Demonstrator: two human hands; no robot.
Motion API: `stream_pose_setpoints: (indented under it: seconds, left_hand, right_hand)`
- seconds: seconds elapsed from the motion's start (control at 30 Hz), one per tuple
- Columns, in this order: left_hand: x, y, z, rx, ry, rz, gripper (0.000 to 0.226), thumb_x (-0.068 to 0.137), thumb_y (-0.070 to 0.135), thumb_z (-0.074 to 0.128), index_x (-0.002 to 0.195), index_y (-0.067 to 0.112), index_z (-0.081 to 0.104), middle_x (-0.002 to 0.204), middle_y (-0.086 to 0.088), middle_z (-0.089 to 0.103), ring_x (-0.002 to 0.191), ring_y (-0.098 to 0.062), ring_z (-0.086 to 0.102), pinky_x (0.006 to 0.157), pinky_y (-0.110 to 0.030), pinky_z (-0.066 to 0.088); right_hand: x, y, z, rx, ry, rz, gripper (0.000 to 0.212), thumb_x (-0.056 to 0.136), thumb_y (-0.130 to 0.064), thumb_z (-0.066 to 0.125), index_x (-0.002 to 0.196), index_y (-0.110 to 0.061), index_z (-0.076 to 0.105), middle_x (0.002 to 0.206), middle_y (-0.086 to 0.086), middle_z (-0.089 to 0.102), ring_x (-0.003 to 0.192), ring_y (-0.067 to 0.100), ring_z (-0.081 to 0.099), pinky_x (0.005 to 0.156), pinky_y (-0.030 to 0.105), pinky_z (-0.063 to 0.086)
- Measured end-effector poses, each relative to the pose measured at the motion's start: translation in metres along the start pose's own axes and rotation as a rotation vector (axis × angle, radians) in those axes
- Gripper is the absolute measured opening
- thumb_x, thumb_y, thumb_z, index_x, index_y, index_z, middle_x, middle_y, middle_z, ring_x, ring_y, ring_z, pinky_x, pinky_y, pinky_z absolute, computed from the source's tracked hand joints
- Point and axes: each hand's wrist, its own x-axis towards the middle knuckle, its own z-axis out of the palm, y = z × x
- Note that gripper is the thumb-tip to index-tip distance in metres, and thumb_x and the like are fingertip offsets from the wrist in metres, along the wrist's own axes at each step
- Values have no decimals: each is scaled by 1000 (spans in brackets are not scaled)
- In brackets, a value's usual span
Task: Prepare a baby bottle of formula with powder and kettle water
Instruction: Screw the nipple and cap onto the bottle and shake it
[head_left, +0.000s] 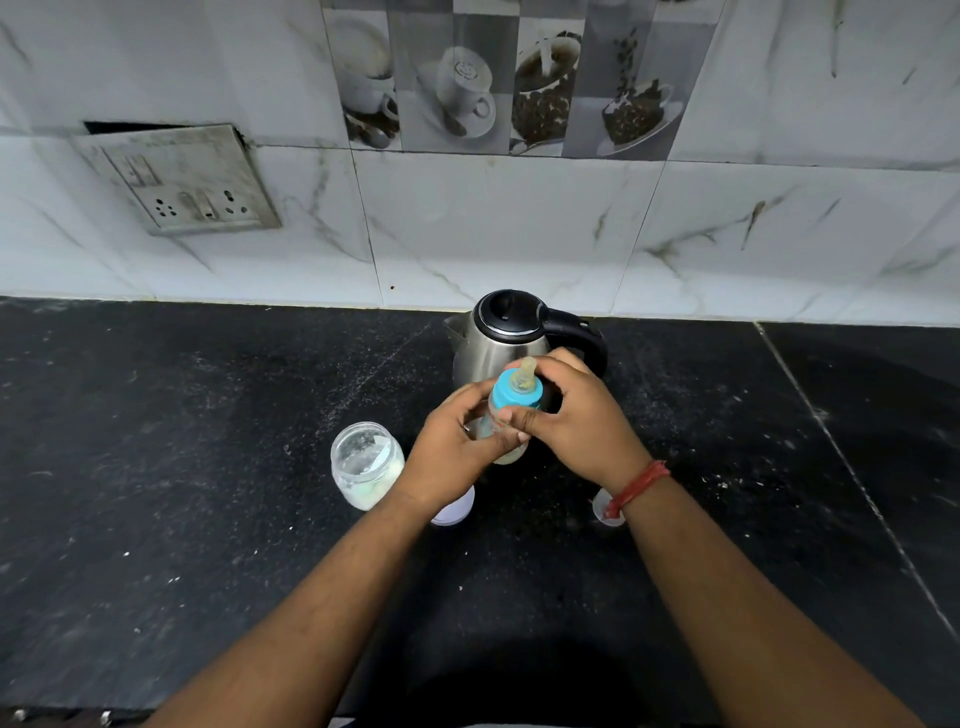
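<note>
**Between both hands, a capped bottle is held over the dark surface**

Between the two hands, a baby bottle (506, 415) is held slightly tilted above the black surface (208, 467). The lower body of the bottle is gripped by the left hand (457, 449), whose fingers are curled round it from the left. The upper part, just under the blue collar (517, 392), is grasped by the right hand (574, 421), with the thumb laid across the front of the bottle and the fingers wrapped behind the collar. A pale teat (523, 374) is seen standing up out of the collar. Whitish liquid can be made out in the bottom of the bottle below the hands.

Directly beyond the hands, a steel kettle (498, 343) with a black lid and handle is stood on the surface, its handle turned toward the right-hand side. Just left of the left hand, an open glass jar (366, 465) holding white powder is placed. A white lid (457, 506) is partly hidden under the left wrist. A red thread band (639, 486) is worn on the right wrist, and a small clear cap (605, 509) lies beneath it, partly covered.
</note>
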Motion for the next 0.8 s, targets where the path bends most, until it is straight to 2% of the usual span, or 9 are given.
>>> stream_pose_setpoints:
  seconds: [0.1, 0.2, 0.27, 0.4, 0.47, 0.57, 0.63, 0.73, 0.8]
  left_hand:
    - [1, 1, 4, 78, 91, 75, 54, 81, 9, 83, 132, 19, 66, 119, -1, 68, 113, -17, 66, 103, -44, 52]
    - [0, 1, 4, 138, 137, 113, 53, 82, 8, 83, 131, 16, 67, 119, 2, 68, 113, -13, 65, 102, -43, 52]
    - [0, 1, 0, 92, 98, 84, 53, 81, 10, 84, 130, 20, 67, 120, 0, 68, 113, -13, 65, 103, -41, 52]
    - [2, 2, -16, -18, -117, -40, 55, 83, 13, 84, 134, 21, 65, 127, -2, 72, 120, -21, 67, 109, -46, 51]
    - [4, 5, -21, -35, -193, -73, 56, 83, 13, 85, 135, 21, 65, 127, 1, 73, 121, -20, 67, 110, -47, 51]
    - [5, 7, -19, -9, -148, -53, 54, 82, 12, 86, 132, 20, 66, 123, 0, 75, 116, -20, 70, 106, -44, 53]
    - [5, 7, -16, 14, -84, -12, 52, 81, 11, 87, 128, 21, 68, 119, -2, 74, 112, -18, 70, 102, -36, 55]
    - [7, 7, -7, 141, 67, 78, 53, 79, 8, 88, 127, 19, 68, 116, 0, 70, 107, -10, 66, 96, -21, 50]
    - [7, 7, 0, 235, 179, 124, 52, 80, 7, 86, 128, 15, 68, 114, 2, 68, 105, -6, 64, 93, -16, 47]
  right_hand:
    - [-4, -2, 18, -2, 174, 61, 44, 77, -21, 86, 117, -13, 69, 107, -2, 58, 110, 23, 56, 99, 40, 47]
    - [-7, -4, 27, -6, 212, 62, 43, 78, -22, 85, 117, -15, 68, 108, -3, 57, 110, 20, 56, 97, 34, 49]
    - [-2, -1, 18, 79, 109, 32, 43, 80, -19, 84, 119, -13, 67, 108, -3, 55, 108, 18, 59, 96, 30, 50]
    - [8, 4, -13, 173, -240, -14, 48, 86, -13, 78, 131, -8, 63, 115, -2, 52, 111, 6, 59, 100, 21, 48]
    - [9, 5, -17, 191, -295, -24, 46, 86, -12, 77, 130, -8, 63, 115, -2, 52, 110, 4, 58, 99, 18, 46]
    - [9, 4, -9, 211, -202, -39, 42, 86, -8, 78, 125, -7, 65, 115, 6, 53, 109, 13, 59, 97, 19, 47]
    - [7, 4, 0, 245, -106, -26, 37, 86, -6, 77, 122, -7, 67, 115, 11, 54, 110, 22, 60, 98, 24, 49]
    - [7, 1, 18, 216, 75, 39, 29, 85, -10, 78, 113, -9, 69, 109, -1, 53, 111, 26, 58, 100, 38, 51]
    - [7, -2, 29, 198, 182, 95, 32, 85, -11, 78, 115, -11, 68, 107, -8, 49, 109, 18, 57, 95, 37, 52]
